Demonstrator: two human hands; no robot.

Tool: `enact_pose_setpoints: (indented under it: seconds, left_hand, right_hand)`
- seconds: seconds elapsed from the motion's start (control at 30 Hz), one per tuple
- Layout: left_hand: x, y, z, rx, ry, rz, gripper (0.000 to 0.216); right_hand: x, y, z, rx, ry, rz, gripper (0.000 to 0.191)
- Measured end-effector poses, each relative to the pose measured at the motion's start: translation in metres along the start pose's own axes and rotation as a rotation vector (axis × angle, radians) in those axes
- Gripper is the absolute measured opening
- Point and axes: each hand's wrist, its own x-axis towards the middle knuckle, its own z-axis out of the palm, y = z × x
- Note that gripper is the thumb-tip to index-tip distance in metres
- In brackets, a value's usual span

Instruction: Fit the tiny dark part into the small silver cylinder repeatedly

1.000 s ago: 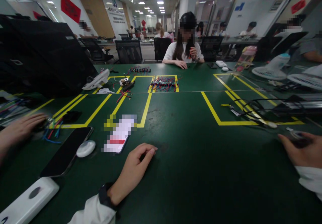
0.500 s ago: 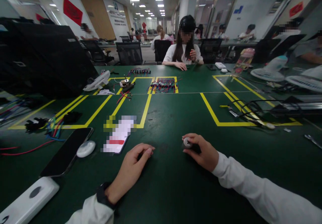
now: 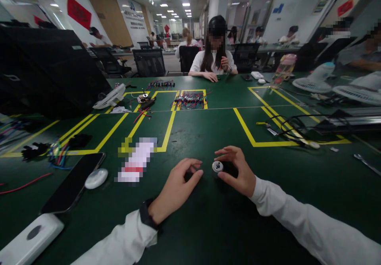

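A small cylinder with a silver top and dark marks on it [image 3: 218,167] stands upright on the green table. My right hand [image 3: 236,169] is open beside it, fingers raised apart above and behind it; the thumb is at its near right edge, perhaps touching. My left hand [image 3: 182,185] rests just left of the cylinder, apart from it. Its fingers curve loosely, with a gap between thumb and fingertips and nothing in them. What kind of part the cylinder is, I cannot tell.
Left of my hands lie a lit phone [image 3: 138,159], a dark phone [image 3: 74,183], a white round case [image 3: 96,178] and a white device [image 3: 31,239]. Wired parts [image 3: 190,99] lie farther back. Black cables [image 3: 287,128] lie at right. A person [image 3: 212,54] sits opposite.
My right hand has loosened from the cylinder, its fingers now spread. My left hand has moved right, close to the cylinder, and opened somewhat. The view has shifted slightly.
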Motion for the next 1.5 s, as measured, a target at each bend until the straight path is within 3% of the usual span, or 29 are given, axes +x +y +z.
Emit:
enact_pose_setpoints:
  seconds: [0.13, 0.33, 0.63, 0.83, 1.07, 1.17, 1.33, 1.5]
  left_hand:
    - [0.019, 0.018, 0.019, -0.053, -0.015, 0.125, 0.027]
    - [0.026, 0.025, 0.031, -0.053, 0.016, 0.139, 0.008]
    - [0.018, 0.015, 0.005, 0.010, 0.137, 0.092, 0.013]
    - [0.009, -0.012, 0.012, 0.142, -0.025, 0.081, 0.013]
    - [0.009, -0.011, 0.015, 0.226, -0.087, 0.067, 0.019]
    - [0.009, -0.010, 0.013, 0.211, -0.091, 0.066, 0.023]
    - [0.005, -0.010, 0.009, 0.139, -0.048, 0.053, 0.022]
    - [-0.008, -0.016, -0.009, 0.052, 0.044, 0.006, 0.024]
  right_hand:
    - [0.007, 0.008, -0.009, 0.133, -0.045, 0.030, 0.043]
    - [0.005, 0.004, -0.009, 0.079, -0.092, 0.044, 0.050]
    - [0.002, 0.001, -0.001, -0.185, -0.124, 0.036, 0.039]
    - [0.001, 0.003, -0.001, -0.254, -0.125, 0.029, 0.039]
    - [-0.001, 0.003, 0.002, -0.338, -0.109, -0.007, 0.042]
    - [-0.003, 0.001, -0.001, -0.380, -0.038, -0.023, 0.038]
    - [-0.021, 0.010, -0.037, -0.526, 0.197, 0.002, 0.042]
    - [-0.065, 0.036, -0.124, -0.785, 0.461, 0.133, 0.051]
